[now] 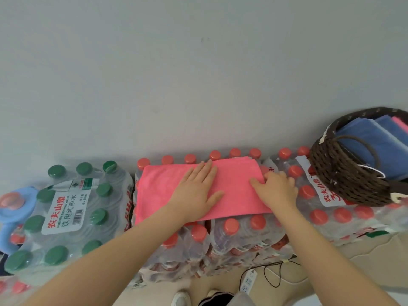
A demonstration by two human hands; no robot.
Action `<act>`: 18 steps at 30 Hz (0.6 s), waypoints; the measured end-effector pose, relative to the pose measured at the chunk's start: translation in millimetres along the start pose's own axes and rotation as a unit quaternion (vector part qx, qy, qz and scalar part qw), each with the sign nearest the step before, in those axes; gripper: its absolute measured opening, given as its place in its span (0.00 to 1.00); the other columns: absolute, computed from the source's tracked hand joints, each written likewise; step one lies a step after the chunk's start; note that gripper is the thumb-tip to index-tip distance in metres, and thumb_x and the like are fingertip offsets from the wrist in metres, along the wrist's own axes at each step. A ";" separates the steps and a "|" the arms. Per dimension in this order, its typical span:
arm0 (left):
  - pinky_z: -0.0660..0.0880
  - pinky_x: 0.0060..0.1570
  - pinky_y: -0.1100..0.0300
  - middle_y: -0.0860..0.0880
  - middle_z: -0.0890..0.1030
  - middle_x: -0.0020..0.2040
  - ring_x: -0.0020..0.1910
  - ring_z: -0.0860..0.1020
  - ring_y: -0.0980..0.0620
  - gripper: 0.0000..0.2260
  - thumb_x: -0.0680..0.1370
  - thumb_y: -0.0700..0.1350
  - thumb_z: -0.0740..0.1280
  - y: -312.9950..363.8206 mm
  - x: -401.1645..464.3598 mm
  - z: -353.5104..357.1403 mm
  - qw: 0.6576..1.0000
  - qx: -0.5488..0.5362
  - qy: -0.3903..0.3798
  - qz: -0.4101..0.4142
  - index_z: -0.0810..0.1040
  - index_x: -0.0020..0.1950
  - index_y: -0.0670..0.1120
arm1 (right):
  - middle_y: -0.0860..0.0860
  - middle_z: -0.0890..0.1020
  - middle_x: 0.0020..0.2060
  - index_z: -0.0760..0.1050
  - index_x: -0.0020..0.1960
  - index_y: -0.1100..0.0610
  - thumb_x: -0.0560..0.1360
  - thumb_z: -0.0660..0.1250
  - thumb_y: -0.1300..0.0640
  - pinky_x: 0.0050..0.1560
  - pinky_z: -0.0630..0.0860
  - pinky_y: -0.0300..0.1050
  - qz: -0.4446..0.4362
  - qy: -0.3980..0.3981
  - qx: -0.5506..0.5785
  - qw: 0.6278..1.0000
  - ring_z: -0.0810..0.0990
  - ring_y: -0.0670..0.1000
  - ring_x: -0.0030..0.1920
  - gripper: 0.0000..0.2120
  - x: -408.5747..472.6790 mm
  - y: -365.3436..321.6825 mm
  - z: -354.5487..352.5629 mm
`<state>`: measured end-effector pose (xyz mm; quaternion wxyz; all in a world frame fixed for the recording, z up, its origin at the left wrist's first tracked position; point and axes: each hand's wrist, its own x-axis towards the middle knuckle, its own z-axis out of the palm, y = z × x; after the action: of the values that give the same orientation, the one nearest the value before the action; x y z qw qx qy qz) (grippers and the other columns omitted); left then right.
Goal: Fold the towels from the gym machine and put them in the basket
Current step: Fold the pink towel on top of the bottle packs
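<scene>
A pink towel (159,191) lies folded flat on top of shrink-wrapped packs of red-capped water bottles (242,230). My left hand (196,191) presses flat on the towel's middle with straight fingers. My right hand (276,188) grips the towel's right edge, thumb on top and fingers curled under the fold. At the right, a dark brown woven basket (344,177) sits on the bottle packs and holds folded blue towels (366,138) and a pink one (400,124).
A pack of green-capped bottles (66,217) stands to the left, with a blue plastic handle (13,208) beside it. A plain wall rises behind. On the floor below lie a white power strip (248,281) with a black cord, and my shoes (181,298).
</scene>
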<state>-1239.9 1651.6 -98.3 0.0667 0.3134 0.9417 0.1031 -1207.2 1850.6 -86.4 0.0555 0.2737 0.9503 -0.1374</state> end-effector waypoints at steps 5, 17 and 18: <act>0.39 0.73 0.58 0.49 0.44 0.78 0.76 0.44 0.52 0.43 0.65 0.67 0.31 26.7 14.9 9.4 1.000 0.001 -0.013 0.010 0.44 0.76 0.48 | 0.57 0.77 0.51 0.74 0.52 0.60 0.74 0.62 0.44 0.50 0.69 0.50 -0.045 -0.077 0.057 0.994 0.73 0.61 0.57 0.19 16.9 13.0 -13.1; 0.39 0.74 0.50 0.46 0.43 0.77 0.76 0.42 0.48 0.41 0.74 0.68 0.53 88.2 66.1 25.2 0.997 0.057 -0.057 0.015 0.42 0.76 0.46 | 0.61 0.79 0.48 0.74 0.58 0.69 0.71 0.71 0.62 0.37 0.74 0.44 0.034 -0.165 0.415 0.894 0.78 0.55 0.41 0.18 54.5 59.9 -73.7; 0.39 0.74 0.51 0.47 0.43 0.77 0.76 0.42 0.48 0.41 0.74 0.68 0.54 88.9 67.2 25.4 0.997 0.057 -0.054 0.014 0.42 0.76 0.47 | 0.60 0.80 0.49 0.74 0.57 0.68 0.71 0.70 0.63 0.40 0.75 0.46 -0.011 -0.153 0.388 0.909 0.79 0.55 0.41 0.16 52.8 53.8 -77.5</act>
<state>-1237.3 1765.5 -106.1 0.0980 0.3354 0.9364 0.0327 -1225.2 1943.5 -34.2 0.0882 0.2392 0.8050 -0.5356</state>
